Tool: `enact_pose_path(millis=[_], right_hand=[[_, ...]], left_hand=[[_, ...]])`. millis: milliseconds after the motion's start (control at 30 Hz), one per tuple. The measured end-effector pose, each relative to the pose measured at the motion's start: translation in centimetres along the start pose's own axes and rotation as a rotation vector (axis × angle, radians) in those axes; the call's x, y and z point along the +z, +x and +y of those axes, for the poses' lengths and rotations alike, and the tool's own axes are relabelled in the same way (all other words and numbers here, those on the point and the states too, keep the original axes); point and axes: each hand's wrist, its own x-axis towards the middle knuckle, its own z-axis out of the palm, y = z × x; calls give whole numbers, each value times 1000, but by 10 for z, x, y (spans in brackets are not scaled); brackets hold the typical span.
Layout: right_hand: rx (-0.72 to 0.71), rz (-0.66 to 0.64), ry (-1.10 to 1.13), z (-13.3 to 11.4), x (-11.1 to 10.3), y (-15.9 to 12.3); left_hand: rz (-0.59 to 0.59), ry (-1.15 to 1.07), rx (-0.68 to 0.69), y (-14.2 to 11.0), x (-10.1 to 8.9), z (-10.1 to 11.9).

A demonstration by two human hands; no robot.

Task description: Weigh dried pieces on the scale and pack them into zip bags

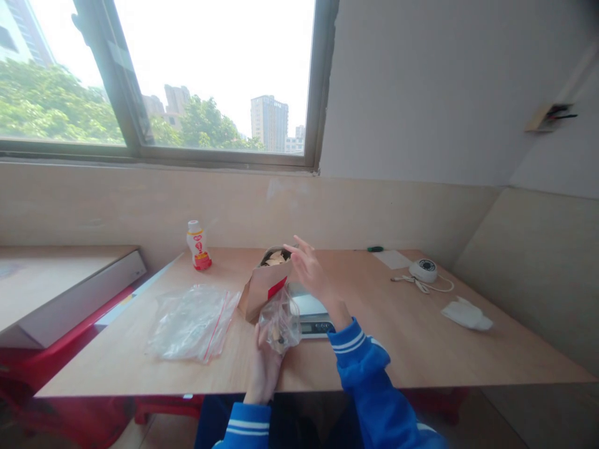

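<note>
Fingers [306, 248] outstretched, right hand [312, 272] raised

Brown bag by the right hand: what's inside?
Thin tan pieces show at the open mouth of the brown bag; its walls hide anything deeper. Can't tell what they are.
</note>
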Motion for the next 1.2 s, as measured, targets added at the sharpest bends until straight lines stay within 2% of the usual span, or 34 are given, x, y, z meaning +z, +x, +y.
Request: enact_pose_path(millis=[133, 300, 367, 467, 500, 600, 667, 900, 1133, 1200], right_hand=[[61, -75, -28, -1, 5, -7], [88, -87, -2, -5, 12, -1], [98, 2, 84, -2, 12, -7], [229, 227, 255, 11, 14, -35], [290, 218, 318, 16, 16, -48], [361, -59, 421, 24, 22, -84], [380, -162, 413, 23, 23, -99], [443, -229, 541, 12, 17, -107], [444, -337, 587, 4, 19, -111], [465, -319, 629, 2, 18, -112]], left_hand=[[42, -52, 35, 1, -6, 1], [55, -100, 39, -1, -8, 2], [53, -90, 37, -1, -8, 2], [41, -56, 43, -1, -8, 1], [34, -41, 42, -2, -8, 0], [14, 40, 67, -3, -6, -2], [24, 119, 113, -5, -4, -4], [54, 425, 261, -5, 0, -8], [126, 787, 440, -8, 2, 2], [177, 888, 489, -12, 5, 4]])
